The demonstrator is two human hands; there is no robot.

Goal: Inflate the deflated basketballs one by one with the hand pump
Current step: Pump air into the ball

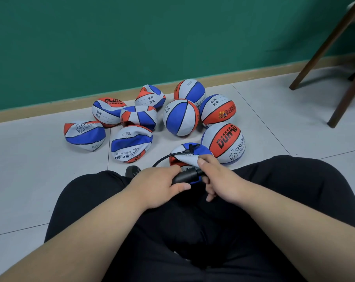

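Left hand point(158, 186) wraps the hand pump point(184, 177), right hand point(221, 180) seemingly curls round its handle; stroke evenly, keeping the hose point(162, 158) seated in the limp basketball point(203, 152)

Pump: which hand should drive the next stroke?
Probably the right hand: its fingers sit at the pump's narrow end, by the hooked-up deflated ball. The left hand wraps the barrel, better for steadying.

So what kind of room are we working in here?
Likely a school room, perhaps a classroom or sports store: a green wall with wooden skirting, a pale tiled floor, and children's basketballs printed with blank class-and-name lines.
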